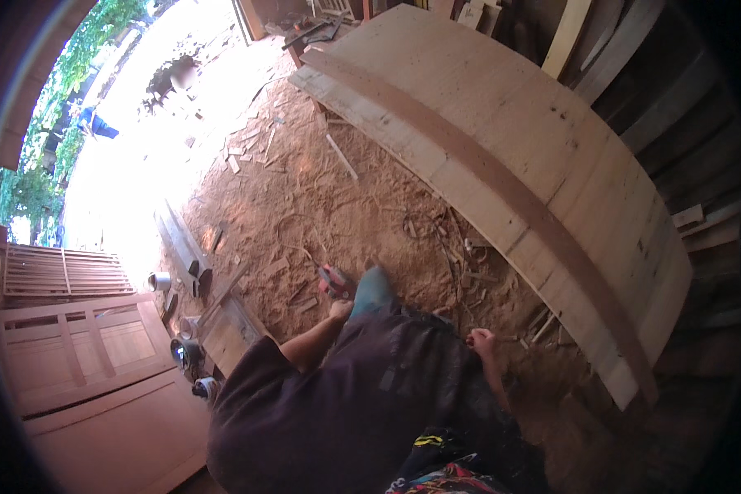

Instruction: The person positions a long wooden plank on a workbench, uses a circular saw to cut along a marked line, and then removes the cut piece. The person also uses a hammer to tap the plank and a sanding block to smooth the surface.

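Observation:
At the left side of my body, my left hand (340, 309) is closed on a red and dark hand-held power tool (335, 282). It hangs low beside my knee, over the sawdust-covered floor; its exact kind is too small to tell. My right hand (481, 339) is held out to the right with its fingers curled in. Anything inside that hand is hidden. To the right stands a broad plywood-topped table (568, 177), its edge a short way from my right hand. One long brown wooden board (469, 156) lies lengthwise on it.
Wood offcuts (342, 156) and tangled cords (424, 226) litter the floor. Panelled wooden doors (82, 346) and a slatted panel (66, 272) are at the left. Cans (185, 352) stand beside leaning boards (230, 329). Timber (568, 37) is stacked behind the table.

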Action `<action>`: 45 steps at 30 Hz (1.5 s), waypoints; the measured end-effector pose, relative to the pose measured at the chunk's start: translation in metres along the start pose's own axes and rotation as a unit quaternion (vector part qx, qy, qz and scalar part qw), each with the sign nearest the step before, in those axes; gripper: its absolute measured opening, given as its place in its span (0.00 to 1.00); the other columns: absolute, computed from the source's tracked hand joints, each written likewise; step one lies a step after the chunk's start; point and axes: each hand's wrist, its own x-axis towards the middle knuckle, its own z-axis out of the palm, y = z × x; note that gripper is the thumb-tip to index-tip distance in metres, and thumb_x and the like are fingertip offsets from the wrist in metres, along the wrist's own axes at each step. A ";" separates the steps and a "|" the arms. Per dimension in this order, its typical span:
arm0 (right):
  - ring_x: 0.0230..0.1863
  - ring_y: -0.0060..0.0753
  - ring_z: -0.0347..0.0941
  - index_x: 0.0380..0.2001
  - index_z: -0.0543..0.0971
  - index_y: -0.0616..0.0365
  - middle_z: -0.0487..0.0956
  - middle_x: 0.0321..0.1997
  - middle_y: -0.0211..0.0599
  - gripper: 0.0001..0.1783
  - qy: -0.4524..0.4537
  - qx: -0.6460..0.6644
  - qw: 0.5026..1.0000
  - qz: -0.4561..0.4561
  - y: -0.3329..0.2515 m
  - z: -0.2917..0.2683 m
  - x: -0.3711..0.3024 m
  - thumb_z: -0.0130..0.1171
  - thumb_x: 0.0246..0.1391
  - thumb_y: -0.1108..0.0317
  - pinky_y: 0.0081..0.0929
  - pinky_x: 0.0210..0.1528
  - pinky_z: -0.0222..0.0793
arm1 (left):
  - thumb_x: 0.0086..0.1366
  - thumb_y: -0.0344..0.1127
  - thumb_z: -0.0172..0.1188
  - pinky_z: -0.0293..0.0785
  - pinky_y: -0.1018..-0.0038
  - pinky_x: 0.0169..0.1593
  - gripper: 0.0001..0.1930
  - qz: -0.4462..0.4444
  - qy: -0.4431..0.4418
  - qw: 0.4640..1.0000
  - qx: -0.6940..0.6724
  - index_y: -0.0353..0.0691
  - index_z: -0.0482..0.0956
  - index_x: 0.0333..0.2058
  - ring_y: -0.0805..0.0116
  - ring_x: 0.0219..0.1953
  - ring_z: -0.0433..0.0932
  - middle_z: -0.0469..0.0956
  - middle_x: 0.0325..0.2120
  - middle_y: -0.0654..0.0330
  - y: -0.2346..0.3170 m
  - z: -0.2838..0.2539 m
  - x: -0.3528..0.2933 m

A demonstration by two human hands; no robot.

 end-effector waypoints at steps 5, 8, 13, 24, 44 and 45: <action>0.33 0.25 0.82 0.36 0.85 0.64 0.86 0.34 0.35 0.12 -0.065 -0.112 0.984 -0.119 -0.035 0.076 0.039 0.65 0.60 0.63 0.26 0.36 0.77 | 0.59 0.49 0.63 0.78 0.66 0.46 0.20 0.008 -0.013 0.997 -0.077 0.39 0.87 0.41 0.57 0.40 0.85 0.86 0.38 0.53 -0.061 -0.029 0.051; 0.33 0.26 0.81 0.34 0.85 0.63 0.86 0.33 0.36 0.13 -0.063 -0.196 0.969 -0.134 -0.037 0.066 0.067 0.66 0.58 0.62 0.27 0.36 0.76 | 0.61 0.46 0.61 0.78 0.65 0.43 0.18 -0.007 -0.016 0.985 -0.173 0.36 0.86 0.39 0.58 0.35 0.84 0.85 0.35 0.54 0.001 -0.034 0.051; 0.29 0.23 0.79 0.35 0.85 0.61 0.84 0.29 0.30 0.10 -0.121 -0.286 0.951 -0.005 -0.174 0.190 0.072 0.64 0.57 0.65 0.25 0.31 0.73 | 0.65 0.37 0.56 0.66 0.65 0.23 0.08 -0.090 0.011 0.872 -0.482 0.42 0.75 0.27 0.65 0.20 0.73 0.74 0.21 0.62 -0.037 -0.107 0.062; 0.29 0.23 0.79 0.37 0.81 0.62 0.83 0.30 0.34 0.11 -0.255 -0.242 0.920 -0.176 -0.387 0.380 0.142 0.62 0.59 0.65 0.26 0.33 0.76 | 0.71 0.38 0.55 0.67 0.77 0.19 0.09 -0.122 0.052 0.750 -0.648 0.39 0.77 0.36 0.71 0.19 0.73 0.75 0.23 0.62 0.011 -0.194 0.098; 0.27 0.19 0.76 0.36 0.79 0.64 0.80 0.25 0.30 0.10 -0.145 -0.059 0.945 -0.288 -0.639 0.528 0.282 0.58 0.65 0.67 0.22 0.31 0.73 | 0.72 0.44 0.55 0.77 0.66 0.46 0.17 -0.095 0.033 0.826 -0.555 0.41 0.74 0.54 0.61 0.48 0.80 0.79 0.50 0.58 0.169 -0.473 0.366; 0.27 0.19 0.76 0.36 0.79 0.64 0.80 0.25 0.30 0.10 -0.141 -0.032 0.950 -0.275 -0.640 0.527 0.272 0.58 0.65 0.66 0.22 0.31 0.73 | 0.72 0.43 0.55 0.77 0.66 0.46 0.18 -0.067 0.024 0.833 -0.548 0.41 0.74 0.55 0.61 0.49 0.80 0.79 0.50 0.58 0.195 -0.497 0.383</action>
